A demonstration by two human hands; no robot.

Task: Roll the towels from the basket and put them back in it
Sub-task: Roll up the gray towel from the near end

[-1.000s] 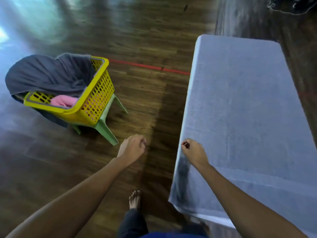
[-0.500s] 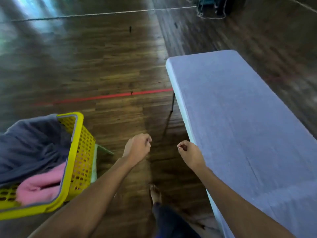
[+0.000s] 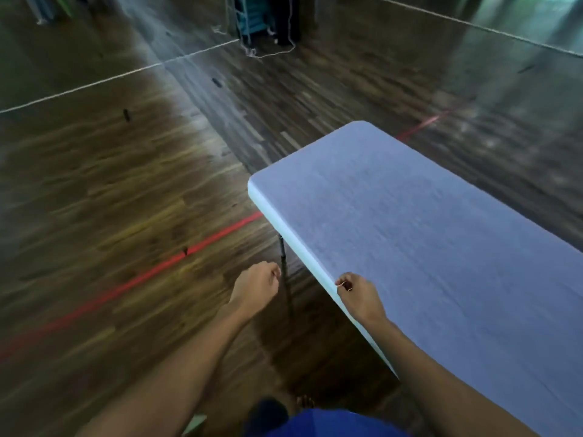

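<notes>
A grey-blue towel [image 3: 441, 247] lies spread flat over the long white table [image 3: 299, 244] on the right. My right hand [image 3: 358, 294] hovers at the table's near-left edge with its fingers curled, and I see nothing in it. Out over the wooden floor to its left, my left hand [image 3: 257, 283] is curled into a fist and holds nothing. The yellow basket and the other towels are out of view. The picture is blurred by motion.
A thin dark table leg [image 3: 281, 247] stands under the table's far-left corner. A red line [image 3: 126, 288] crosses the wooden floor. Dark objects and a white cord [image 3: 268, 33] sit at the far end. My bare foot [image 3: 304, 400] shows at the bottom.
The view has swung right and up, so the yellow basket with its grey and pink towels has left the frame. Both hands stay curled, and the right one is now at the table's edge.
</notes>
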